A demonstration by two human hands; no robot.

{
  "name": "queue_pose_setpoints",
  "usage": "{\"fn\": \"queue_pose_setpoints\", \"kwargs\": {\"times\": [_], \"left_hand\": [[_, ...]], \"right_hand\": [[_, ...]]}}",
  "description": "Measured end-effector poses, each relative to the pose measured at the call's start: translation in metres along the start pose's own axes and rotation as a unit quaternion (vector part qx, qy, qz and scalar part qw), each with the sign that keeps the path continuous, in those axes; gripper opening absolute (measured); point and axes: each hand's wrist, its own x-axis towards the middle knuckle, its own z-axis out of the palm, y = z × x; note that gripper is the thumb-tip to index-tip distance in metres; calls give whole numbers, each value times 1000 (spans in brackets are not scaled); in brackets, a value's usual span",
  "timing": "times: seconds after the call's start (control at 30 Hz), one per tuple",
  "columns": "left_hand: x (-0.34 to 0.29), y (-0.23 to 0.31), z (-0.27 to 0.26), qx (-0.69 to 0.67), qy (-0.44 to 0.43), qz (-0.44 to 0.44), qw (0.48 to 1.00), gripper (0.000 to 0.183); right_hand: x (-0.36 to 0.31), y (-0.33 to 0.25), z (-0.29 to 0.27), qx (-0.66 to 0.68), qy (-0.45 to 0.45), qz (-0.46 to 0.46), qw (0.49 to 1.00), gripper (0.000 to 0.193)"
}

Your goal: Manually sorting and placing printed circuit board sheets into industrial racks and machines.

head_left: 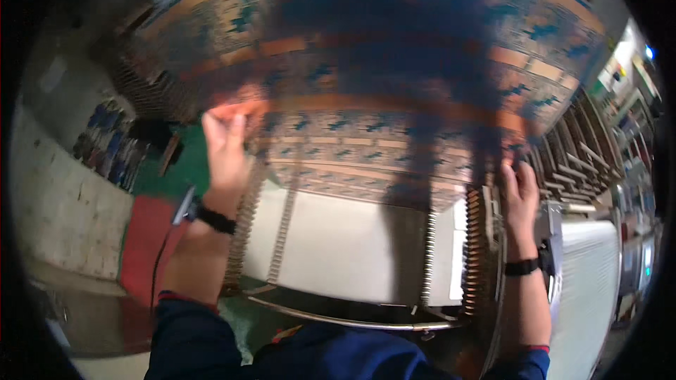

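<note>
With my left hand point(229, 155) I have the thumb and fingers narrowed on the left edge of a large copper-coloured panel point(352, 125), the fingertips partly lost in blur. My right hand point(520, 197) takes the panel's right edge in the same narrow way, fingers bent; I cannot tell just how the tips sit behind it. The panel stands tilted above the far end of the slotted rack point(473, 239), wider than it, patterned in rows of blue-green, with a dark reflection over its middle. I cannot tell whether its lower edge touches the slotted rack.

Each wrist wears a black band, the left band point(215, 219) just left of the slotted rack, the right band point(522, 267) just right of it. A thin cable point(162, 260) hangs from the device on the left one. My dark blue sleeves point(190, 331) come in at the near side of the slotted rack.

Between the ribbed rails of the slotted rack lies a white surface point(338, 239), and a metal bar point(352, 319) crosses its near end. Right of the slotted rack is a white ribbed stack point(588, 295); beyond that stands a wooden-looking rack point(577, 148). Left of the slotted rack are a green floor point(158, 172) and a red patch point(144, 239).
</note>
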Motion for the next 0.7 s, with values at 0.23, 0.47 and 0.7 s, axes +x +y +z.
{"fn": "queue_pose_setpoints", "kwargs": {"times": [0.23, 0.47, 0.7], "left_hand": [[-3, 13, -3, -22, -18, 8, 1000, 22], [-2, 18, 4, 1, -17, -5, 1000, 56], [-3, 20, 6, 0, -4, 6, 1000, 54]], "right_hand": [[-1, -2, 34, -113, 1, 72, 991, 25], [6, -8, 20, -118, -38, 79, 989, 26], [11, -8, 17, -156, -80, 77, 981, 32]]}}
